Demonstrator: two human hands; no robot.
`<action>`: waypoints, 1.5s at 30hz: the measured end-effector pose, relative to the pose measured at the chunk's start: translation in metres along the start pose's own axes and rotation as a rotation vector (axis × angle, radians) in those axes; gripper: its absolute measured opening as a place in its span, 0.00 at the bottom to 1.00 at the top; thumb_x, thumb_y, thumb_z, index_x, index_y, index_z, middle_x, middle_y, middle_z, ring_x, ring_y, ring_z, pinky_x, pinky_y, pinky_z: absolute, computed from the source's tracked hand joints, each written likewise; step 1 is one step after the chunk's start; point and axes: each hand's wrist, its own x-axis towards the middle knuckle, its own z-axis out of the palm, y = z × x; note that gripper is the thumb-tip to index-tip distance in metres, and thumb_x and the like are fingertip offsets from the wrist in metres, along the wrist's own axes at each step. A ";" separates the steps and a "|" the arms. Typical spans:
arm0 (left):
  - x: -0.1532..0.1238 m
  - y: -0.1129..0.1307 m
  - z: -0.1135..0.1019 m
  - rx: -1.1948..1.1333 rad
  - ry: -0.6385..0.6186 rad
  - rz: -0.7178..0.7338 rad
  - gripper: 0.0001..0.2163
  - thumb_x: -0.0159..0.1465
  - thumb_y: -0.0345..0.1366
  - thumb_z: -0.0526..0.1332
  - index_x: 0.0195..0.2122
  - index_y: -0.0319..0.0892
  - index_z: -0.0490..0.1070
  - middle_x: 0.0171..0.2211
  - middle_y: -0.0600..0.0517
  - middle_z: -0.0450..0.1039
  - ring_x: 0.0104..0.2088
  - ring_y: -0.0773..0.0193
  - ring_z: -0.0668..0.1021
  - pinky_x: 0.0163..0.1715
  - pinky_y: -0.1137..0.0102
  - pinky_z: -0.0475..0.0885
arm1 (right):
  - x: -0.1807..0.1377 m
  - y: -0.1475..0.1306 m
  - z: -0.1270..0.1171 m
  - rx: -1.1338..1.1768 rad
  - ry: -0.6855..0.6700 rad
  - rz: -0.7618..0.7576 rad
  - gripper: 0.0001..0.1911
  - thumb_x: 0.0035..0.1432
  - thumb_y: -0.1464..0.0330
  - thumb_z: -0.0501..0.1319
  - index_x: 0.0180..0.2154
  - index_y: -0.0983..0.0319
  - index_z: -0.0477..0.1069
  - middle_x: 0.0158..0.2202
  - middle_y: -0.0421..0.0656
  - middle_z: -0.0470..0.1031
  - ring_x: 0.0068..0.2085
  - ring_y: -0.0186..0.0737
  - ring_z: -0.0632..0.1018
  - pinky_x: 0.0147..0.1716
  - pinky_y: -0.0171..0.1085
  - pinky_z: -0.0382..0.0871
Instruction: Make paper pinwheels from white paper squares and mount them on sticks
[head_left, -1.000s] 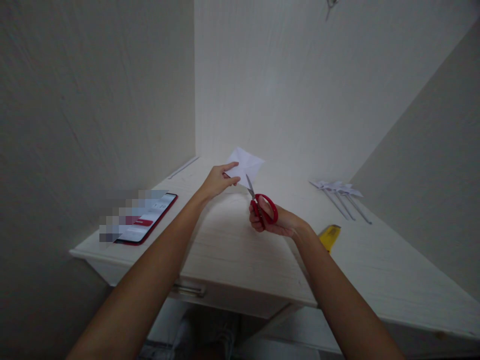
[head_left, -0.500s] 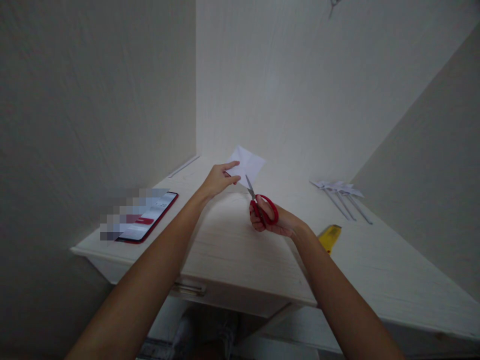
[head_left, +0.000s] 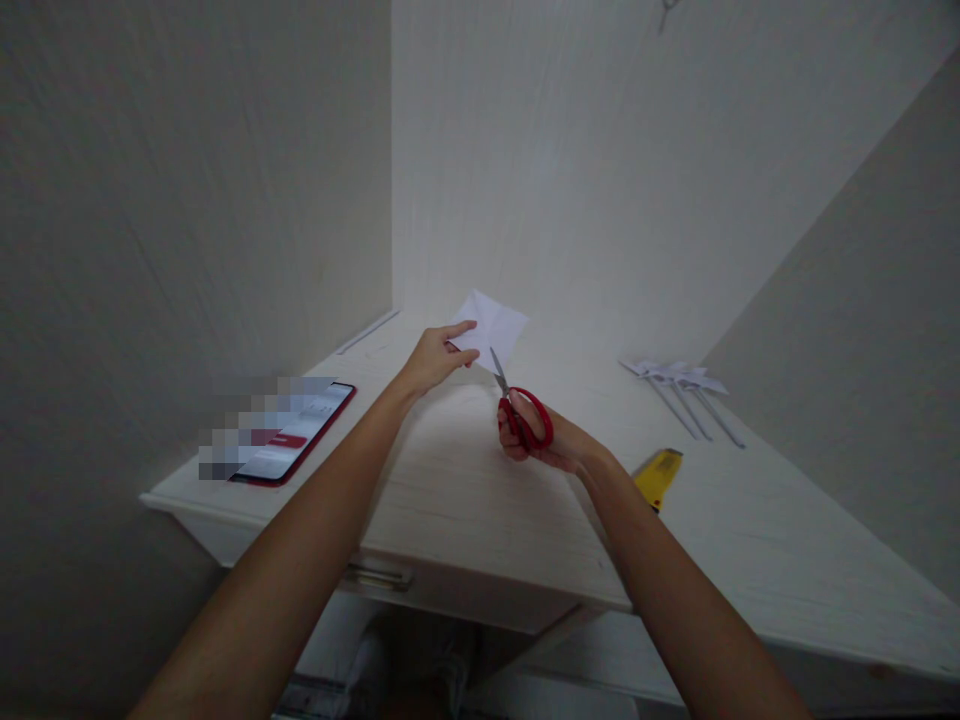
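Above the desk, my left hand (head_left: 444, 355) pinches the left side of a small creased square of white paper (head_left: 496, 325). My right hand (head_left: 517, 432) grips a pair of scissors (head_left: 538, 405) by its red handles, with fingers through the loops. The metal blades point up and away from me, and one lies over the paper's lower corner, between its edge and centre. Part of the paper is hidden behind my left fingers and the blades.
A phone in a red case (head_left: 289, 440) lies at the desk's left. Several white paper pieces on grey sticks (head_left: 686, 385) rest at the right, beyond a yellow tool (head_left: 660, 478) partly behind my right forearm. Walls enclose the white desk (head_left: 480, 500).
Very little differs. Both hands, the paper and the scissors have shifted slightly to the left together, and the blade keeps about the same place on the paper.
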 end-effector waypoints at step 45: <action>0.006 -0.018 -0.006 0.167 0.111 -0.024 0.15 0.50 0.28 0.59 0.41 0.37 0.74 0.22 0.54 0.69 0.18 0.74 0.60 0.22 0.76 0.58 | -0.004 -0.015 -0.017 -0.283 0.395 -0.235 0.19 0.50 0.54 0.57 0.24 0.63 0.58 0.16 0.37 0.64 0.16 0.27 0.63 0.16 0.31 0.51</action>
